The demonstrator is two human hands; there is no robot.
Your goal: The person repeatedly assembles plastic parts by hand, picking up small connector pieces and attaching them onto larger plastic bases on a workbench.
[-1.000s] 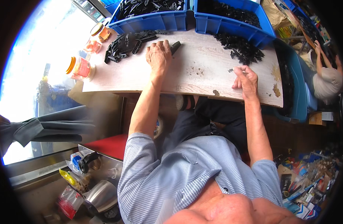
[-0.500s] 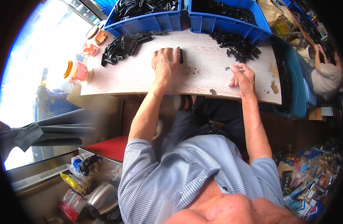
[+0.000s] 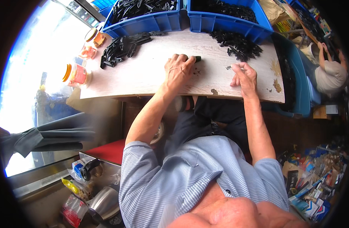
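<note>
My left hand (image 3: pixel 178 71) rests low over the middle of the pale wooden table (image 3: pixel 140 78), fingers curled round a long black plastic part (image 3: pixel 198 59) whose end sticks out past the fingertips. To the right, my right hand (image 3: pixel 246 78) pinches a small black clip-like piece (image 3: pixel 228 67) between thumb and forefinger. A heap of long black plastic parts (image 3: pixel 115 53) lies at the table's far left. Small black pieces (image 3: pixel 242 47) are heaped at the far right, just beyond my right hand.
Two blue bins (image 3: pixel 144 26) of black parts stand along the far edge. Jars with orange lids (image 3: pixel 70 72) line the left side. A teal tub (image 3: pixel 301 83) sits right of the table. Another person (image 3: pixel 330 78) works at the far right. Mixed clutter (image 3: pixel 315 182) covers the lower right.
My left hand has moved right, toward the right hand, and the long black part has turned from upright to nearly sideways. My right hand keeps its pinch almost in place.
</note>
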